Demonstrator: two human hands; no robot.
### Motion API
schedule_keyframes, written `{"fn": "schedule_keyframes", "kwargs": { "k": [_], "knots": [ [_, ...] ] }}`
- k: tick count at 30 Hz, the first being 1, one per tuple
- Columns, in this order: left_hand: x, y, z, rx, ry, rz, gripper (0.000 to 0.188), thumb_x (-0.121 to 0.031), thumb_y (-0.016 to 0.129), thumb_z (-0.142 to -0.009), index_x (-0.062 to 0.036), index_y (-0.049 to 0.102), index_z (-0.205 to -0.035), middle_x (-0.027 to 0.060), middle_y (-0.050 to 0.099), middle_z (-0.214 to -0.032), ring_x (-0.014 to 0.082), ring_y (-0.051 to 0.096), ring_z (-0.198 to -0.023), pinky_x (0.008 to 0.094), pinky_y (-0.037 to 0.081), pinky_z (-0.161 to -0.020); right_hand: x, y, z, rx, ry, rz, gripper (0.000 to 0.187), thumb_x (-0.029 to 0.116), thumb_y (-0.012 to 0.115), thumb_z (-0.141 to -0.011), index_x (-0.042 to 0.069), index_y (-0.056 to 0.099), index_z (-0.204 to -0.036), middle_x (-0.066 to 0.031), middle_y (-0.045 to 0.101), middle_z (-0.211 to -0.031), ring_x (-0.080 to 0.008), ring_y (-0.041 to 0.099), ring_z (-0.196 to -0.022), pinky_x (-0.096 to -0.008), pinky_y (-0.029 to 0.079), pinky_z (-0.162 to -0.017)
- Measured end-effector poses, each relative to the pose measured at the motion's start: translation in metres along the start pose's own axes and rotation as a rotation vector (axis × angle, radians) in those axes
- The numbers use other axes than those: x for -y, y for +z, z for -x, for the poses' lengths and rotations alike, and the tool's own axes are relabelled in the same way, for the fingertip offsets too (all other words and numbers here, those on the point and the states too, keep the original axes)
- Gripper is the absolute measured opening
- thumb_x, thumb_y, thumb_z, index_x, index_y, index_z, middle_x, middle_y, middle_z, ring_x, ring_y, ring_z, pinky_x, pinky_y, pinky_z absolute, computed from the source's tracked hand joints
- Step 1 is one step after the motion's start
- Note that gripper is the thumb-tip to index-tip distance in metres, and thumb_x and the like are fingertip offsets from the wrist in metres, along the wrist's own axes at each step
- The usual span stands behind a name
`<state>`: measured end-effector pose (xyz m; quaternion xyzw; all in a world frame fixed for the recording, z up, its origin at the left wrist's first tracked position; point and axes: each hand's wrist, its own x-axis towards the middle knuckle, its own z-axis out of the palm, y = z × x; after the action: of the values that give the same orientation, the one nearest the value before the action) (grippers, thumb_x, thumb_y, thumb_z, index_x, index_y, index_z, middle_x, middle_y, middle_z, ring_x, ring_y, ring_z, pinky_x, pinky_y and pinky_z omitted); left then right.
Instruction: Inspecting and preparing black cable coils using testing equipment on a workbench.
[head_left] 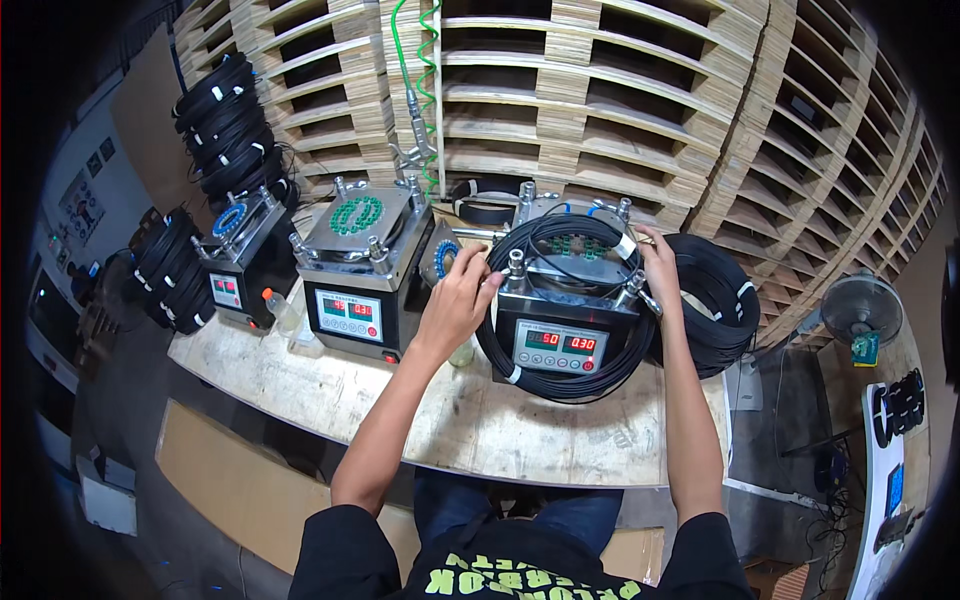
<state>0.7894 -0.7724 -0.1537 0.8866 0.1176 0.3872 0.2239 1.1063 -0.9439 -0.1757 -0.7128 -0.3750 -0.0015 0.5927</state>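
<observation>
A large coil of black cable (573, 391) loops round the front of the right-hand bench machine, a metal box with a red digital display (560, 343) and upright metal posts. White ties bind the coil at its upper right and lower left. My left hand (460, 300) grips the coil's left side, fingers curled, beside the machine's front left post. At the coil's upper right my right hand (660, 268) is closed round its edge, next to the white tie. Its fingertips are partly hidden. Green fittings (566, 247) show on the machine's top plate, partly covered by cable.
To the left stand a second machine (357, 290) with a ring of green fittings and a smaller one (238, 260) with blue fittings. A bottle with an orange cap (282, 310) is between them. More black coils (715, 300) lie at the right. Wooden pallets (640, 100) rise behind the bench.
</observation>
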Motion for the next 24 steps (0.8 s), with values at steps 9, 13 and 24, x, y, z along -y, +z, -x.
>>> {"fn": "schedule_keyframes", "kwargs": {
  "k": [9,13,24],
  "knots": [
    [-0.014,0.001,0.001,-0.064,0.068,-0.185,0.024,-0.017,0.054,-0.098,0.0049,0.061,-0.091,0.0185,0.058,-0.121,0.0376,0.057,-0.109,0.0458,0.049,-0.089,0.003,0.001,0.002,-0.016,0.027,-0.087,0.03,0.006,0.053,-0.089,0.002,0.067,-0.114,-0.012,0.069,-0.093,-0.0158,0.06,-0.079,-0.0288,0.048,-0.074],
    [-0.035,0.011,0.007,-0.041,0.157,-0.229,0.021,-0.016,0.063,-0.092,0.0034,0.058,-0.085,0.0216,0.053,-0.131,0.042,0.051,-0.121,0.0487,0.043,-0.101,0.017,0.005,0.008,-0.054,0.0,-0.072,0.03,0.006,0.052,-0.089,0.002,0.067,-0.115,-0.0113,0.069,-0.092,-0.0148,0.06,-0.076,-0.0276,0.047,-0.072],
    [-0.06,0.039,-0.001,-0.172,0.043,-0.388,0.04,-0.035,0.076,-0.08,0.003,0.064,-0.079,0.0203,0.055,-0.132,0.0386,0.053,-0.116,0.0485,0.046,-0.094,-0.005,0.011,0.003,-0.1,-0.01,-0.099,0.029,0.008,0.053,-0.089,0.003,0.07,-0.111,-0.0091,0.067,-0.083,-0.0143,0.058,-0.071,-0.0284,0.046,-0.067]
  ]
}}
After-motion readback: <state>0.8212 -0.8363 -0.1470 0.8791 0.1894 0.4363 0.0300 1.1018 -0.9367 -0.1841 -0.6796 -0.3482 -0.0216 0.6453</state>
